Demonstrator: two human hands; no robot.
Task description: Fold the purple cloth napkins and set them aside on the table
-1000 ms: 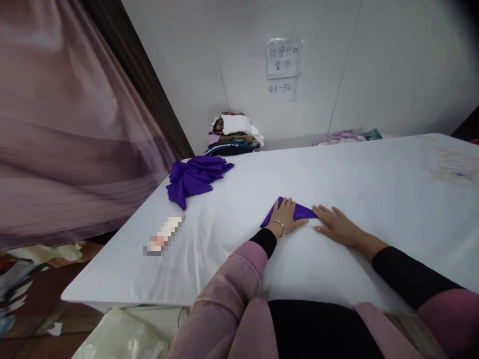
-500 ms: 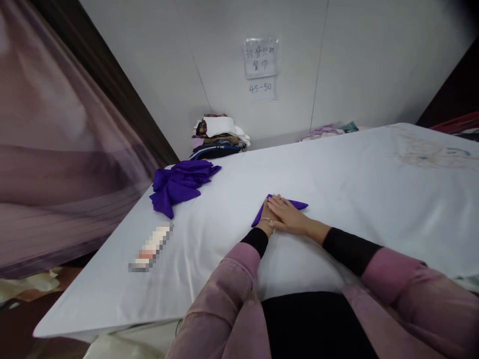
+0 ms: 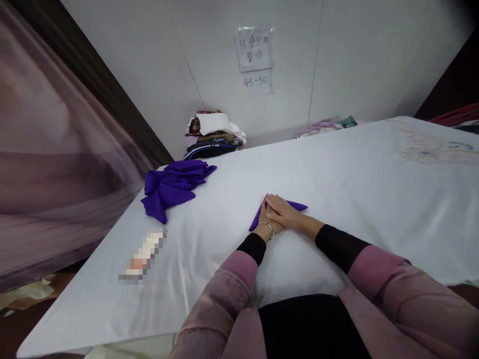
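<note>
Worktop (image 3: 352,179) stretches rightward, purple pile (image 3: 170,187) by its left edge, your right fingers (image 3: 277,202) straight over folded cloth (image 3: 298,205), left fingers (image 3: 264,207) too covered to tell.

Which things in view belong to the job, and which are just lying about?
In use:
Left hand, on the small purple cloth
Right hand, over the left hand
White-covered table
Likely the crumpled purple heap, same colour

Lying about:
Clothes stack by the wall
Lilac cloth
Pixelated item, unidentifiable
</note>
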